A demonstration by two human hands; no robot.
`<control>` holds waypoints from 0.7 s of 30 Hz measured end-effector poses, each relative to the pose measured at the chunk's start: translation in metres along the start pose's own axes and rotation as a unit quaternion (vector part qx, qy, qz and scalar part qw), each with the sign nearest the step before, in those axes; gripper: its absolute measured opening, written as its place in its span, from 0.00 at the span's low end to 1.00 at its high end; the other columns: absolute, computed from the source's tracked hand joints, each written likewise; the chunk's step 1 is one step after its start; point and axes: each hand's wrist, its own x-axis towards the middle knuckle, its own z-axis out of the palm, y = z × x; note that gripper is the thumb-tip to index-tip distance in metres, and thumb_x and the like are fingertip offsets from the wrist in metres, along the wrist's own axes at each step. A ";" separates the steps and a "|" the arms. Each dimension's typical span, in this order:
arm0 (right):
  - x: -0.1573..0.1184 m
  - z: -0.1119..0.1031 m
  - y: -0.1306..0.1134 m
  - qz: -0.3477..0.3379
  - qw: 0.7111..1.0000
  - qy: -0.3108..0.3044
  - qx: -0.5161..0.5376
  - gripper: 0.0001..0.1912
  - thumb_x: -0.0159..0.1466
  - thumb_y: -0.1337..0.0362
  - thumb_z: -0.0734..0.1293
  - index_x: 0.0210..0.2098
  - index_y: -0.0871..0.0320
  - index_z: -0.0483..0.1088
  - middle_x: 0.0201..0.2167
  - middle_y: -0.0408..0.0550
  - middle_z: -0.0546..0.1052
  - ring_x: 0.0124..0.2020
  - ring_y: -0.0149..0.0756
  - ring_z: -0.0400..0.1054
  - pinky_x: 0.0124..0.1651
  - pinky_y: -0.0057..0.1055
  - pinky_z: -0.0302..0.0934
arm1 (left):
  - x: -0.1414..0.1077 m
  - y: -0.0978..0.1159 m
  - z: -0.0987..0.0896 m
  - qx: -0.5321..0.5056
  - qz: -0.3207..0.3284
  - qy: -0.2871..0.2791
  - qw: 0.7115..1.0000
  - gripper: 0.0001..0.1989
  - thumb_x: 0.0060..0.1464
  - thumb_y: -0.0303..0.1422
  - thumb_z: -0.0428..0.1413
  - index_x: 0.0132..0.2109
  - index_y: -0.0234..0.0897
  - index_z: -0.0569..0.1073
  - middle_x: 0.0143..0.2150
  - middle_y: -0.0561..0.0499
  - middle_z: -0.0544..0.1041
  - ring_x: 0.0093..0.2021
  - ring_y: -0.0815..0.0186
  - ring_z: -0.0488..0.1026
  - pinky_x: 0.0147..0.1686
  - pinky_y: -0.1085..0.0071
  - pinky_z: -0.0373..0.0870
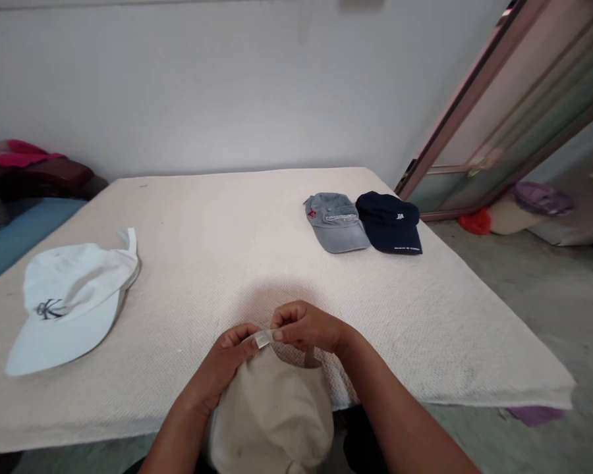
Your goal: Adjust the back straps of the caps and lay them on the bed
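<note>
A beige cap [271, 415] is held at the table's near edge, its strap opening turned toward the wall. My left hand [227, 362] pinches the cap's back edge beside a small white tag [262, 339]. Just to the right of that tag, my right hand [309, 327] has thumb and fingers closed on the cap's strap. Whether the strap is fastened I cannot tell, since my fingers cover part of it. The cap's brim is not visible.
A white cap [74, 296] with black letters lies at the left of the cloth-covered table [217, 243]. A grey cap [337, 224] and a navy cap [390, 222] sit side by side at the back right. Behind stands a wall; a doorway is at right.
</note>
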 end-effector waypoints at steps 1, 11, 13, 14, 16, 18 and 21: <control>0.000 0.000 0.000 -0.002 1.000 0.002 0.003 0.08 0.54 0.63 0.68 0.27 0.61 0.66 0.14 0.34 0.61 0.13 0.19 0.50 0.14 0.19 0.45 | 0.000 0.000 0.000 0.002 -0.001 -0.001 1.000 0.11 0.42 0.35 0.63 0.33 0.34 0.73 0.24 0.53 0.72 0.22 0.73 0.65 0.24 0.77 0.59; -0.001 0.003 -0.002 0.000 1.000 -0.004 0.003 0.11 0.53 0.60 0.69 0.28 0.61 0.66 0.15 0.34 0.61 0.14 0.19 0.51 0.15 0.19 0.46 | 0.000 -0.002 0.000 0.022 -0.001 -0.009 1.000 0.12 0.40 0.36 0.64 0.32 0.35 0.73 0.23 0.54 0.72 0.21 0.72 0.64 0.24 0.76 0.57; -0.001 0.004 -0.002 -0.008 1.000 0.003 0.002 0.11 0.53 0.60 0.69 0.28 0.61 0.66 0.15 0.34 0.61 0.14 0.19 0.51 0.15 0.19 0.45 | 0.001 -0.002 0.000 0.037 0.009 -0.012 0.999 0.11 0.41 0.36 0.63 0.32 0.35 0.73 0.23 0.55 0.72 0.21 0.72 0.63 0.23 0.76 0.57; -0.001 0.004 -0.002 -0.011 1.000 0.007 -0.001 0.11 0.53 0.60 0.69 0.28 0.61 0.66 0.15 0.34 0.61 0.14 0.19 0.51 0.16 0.19 0.45 | 0.001 -0.002 -0.001 0.046 0.015 -0.016 0.999 0.11 0.41 0.36 0.63 0.31 0.35 0.73 0.23 0.55 0.71 0.21 0.73 0.63 0.23 0.77 0.56; 0.000 0.003 -0.001 -0.014 1.000 0.012 -0.015 0.11 0.53 0.60 0.69 0.28 0.61 0.67 0.15 0.34 0.62 0.14 0.19 0.51 0.16 0.20 0.45 | 0.001 -0.002 -0.001 0.057 0.023 -0.018 0.998 0.10 0.42 0.35 0.62 0.31 0.35 0.73 0.23 0.55 0.70 0.21 0.74 0.62 0.23 0.77 0.56; 0.001 0.003 0.001 -0.013 0.999 0.016 -0.037 0.10 0.54 0.61 0.69 0.28 0.61 0.67 0.15 0.35 0.62 0.14 0.20 0.51 0.16 0.20 0.45 | 0.000 -0.002 -0.001 0.058 0.026 -0.015 0.998 0.09 0.43 0.35 0.62 0.32 0.36 0.73 0.24 0.56 0.70 0.22 0.74 0.62 0.23 0.78 0.56; 0.002 0.002 0.002 -0.019 0.998 0.028 -0.059 0.07 0.54 0.63 0.68 0.29 0.61 0.68 0.16 0.35 0.63 0.15 0.20 0.52 0.17 0.20 0.45 | -0.002 -0.002 -0.001 0.059 0.026 -0.011 0.998 0.08 0.44 0.34 0.61 0.32 0.36 0.72 0.24 0.56 0.69 0.23 0.74 0.62 0.24 0.78 0.56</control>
